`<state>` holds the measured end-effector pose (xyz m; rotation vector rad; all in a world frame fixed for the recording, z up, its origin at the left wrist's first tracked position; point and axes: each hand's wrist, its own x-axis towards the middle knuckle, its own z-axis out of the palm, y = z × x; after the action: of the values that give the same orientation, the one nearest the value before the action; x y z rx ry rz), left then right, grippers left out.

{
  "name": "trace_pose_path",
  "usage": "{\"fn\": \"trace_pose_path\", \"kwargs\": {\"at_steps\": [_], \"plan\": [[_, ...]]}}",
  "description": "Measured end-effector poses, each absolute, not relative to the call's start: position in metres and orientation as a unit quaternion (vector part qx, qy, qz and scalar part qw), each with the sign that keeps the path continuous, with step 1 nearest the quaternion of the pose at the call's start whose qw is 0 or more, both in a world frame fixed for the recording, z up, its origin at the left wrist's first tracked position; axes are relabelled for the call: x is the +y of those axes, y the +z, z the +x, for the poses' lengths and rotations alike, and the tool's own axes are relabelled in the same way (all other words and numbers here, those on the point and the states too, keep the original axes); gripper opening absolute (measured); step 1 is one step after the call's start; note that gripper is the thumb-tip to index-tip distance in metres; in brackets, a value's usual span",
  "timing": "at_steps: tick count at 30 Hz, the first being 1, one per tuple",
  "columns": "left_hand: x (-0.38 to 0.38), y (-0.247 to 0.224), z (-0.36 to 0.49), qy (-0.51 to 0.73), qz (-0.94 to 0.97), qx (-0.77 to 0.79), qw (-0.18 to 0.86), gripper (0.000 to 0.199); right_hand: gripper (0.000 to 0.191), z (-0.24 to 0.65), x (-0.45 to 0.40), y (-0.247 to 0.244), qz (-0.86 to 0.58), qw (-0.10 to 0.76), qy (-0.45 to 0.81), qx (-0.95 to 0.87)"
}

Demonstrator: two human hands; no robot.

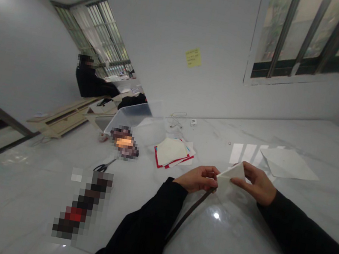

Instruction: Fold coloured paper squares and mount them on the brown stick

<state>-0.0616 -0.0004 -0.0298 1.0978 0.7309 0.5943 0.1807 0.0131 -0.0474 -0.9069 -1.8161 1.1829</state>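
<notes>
This looks like an office or craft room: a marbled worktop [253, 245] bears a paper stack [172, 152] near centre and scissors [101, 167] farther left, a note [193, 58] sticks to the pale wall [173, 23] above, and a person [89, 82] sits beneath a barred window [105, 32] at upper left, amid more papers [126, 87].

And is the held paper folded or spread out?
Folded: between the left hand and right hand, the paper makes a small, pointed shape.
</notes>
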Motion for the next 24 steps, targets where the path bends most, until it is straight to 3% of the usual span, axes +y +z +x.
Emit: {"fn": "trace_pose_path", "kwargs": {"at_steps": [9,24], "plan": [[-0.001,-0.037,-0.060,0.270,0.479,0.328,0.768,0.044,0.037,0.183,0.016,-0.055,-0.346,0.330,0.522,-0.706],[0.005,-0.045,-0.055,0.304,0.478,0.378,0.732,0.045,0.048,0.204,0.050,-0.077,-0.449,0.385,0.528,-0.609]]}}
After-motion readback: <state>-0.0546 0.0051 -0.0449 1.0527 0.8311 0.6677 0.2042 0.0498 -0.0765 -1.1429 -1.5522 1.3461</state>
